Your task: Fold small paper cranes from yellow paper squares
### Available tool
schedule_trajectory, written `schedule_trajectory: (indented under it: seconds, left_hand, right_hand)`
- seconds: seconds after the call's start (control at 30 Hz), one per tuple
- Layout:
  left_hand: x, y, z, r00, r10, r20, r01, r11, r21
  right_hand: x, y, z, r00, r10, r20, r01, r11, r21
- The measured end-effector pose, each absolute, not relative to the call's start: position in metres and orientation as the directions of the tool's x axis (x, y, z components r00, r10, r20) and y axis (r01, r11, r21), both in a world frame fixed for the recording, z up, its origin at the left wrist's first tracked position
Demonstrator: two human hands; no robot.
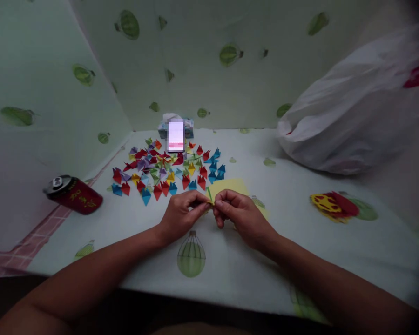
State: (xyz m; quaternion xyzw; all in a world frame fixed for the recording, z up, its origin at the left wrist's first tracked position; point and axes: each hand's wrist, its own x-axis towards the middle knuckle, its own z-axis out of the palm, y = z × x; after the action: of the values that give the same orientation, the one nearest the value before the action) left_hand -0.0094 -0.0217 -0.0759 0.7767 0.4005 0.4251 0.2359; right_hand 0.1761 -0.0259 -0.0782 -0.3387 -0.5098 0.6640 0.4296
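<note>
Left hand and right hand pinch yellow paper sheet at its near-left corner; sheet extends beyond fingertips.

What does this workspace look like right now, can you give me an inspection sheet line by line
Surface: table under a pale cloth printed with green balloons.
Job's things: yellow paper pinched at its near corner by both hands; pile of small folded paper pieces in red, blue, yellow, green and purple lies beyond it.
Clutter: red can on its side at left; white plastic bag at right; red and yellow cutout; tissue box at the back.
Hands: left hand and right hand both closed on the paper.
Cables: nothing seen.
Surroundings: walls with the same balloon print.
</note>
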Motion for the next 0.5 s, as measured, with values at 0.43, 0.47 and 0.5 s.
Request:
schedule_trajectory:
  seconds: [0.43,0.47,0.5]
  left_hand:
    - [-0.0073,-0.021,-0.0788,0.284,0.918,0.276,0.302,-0.359,0.883]
    - [-0.0071,-0.021,-0.079,0.283,0.924,0.257,0.288,-0.337,0.896]
    - [-0.0071,-0.0211,-0.0789,0.284,0.927,0.243,0.28,-0.323,0.904]
  right_hand:
    - [0.1782,-0.0254,-0.0743,-0.373,0.921,0.115,-0.036,0.109,-0.993]
    - [0.1783,-0.0254,-0.0744,-0.373,0.921,0.116,-0.048,0.105,-0.993]
    - [0.1783,-0.0253,-0.0748,-0.372,0.921,0.117,-0.061,0.101,-0.993]
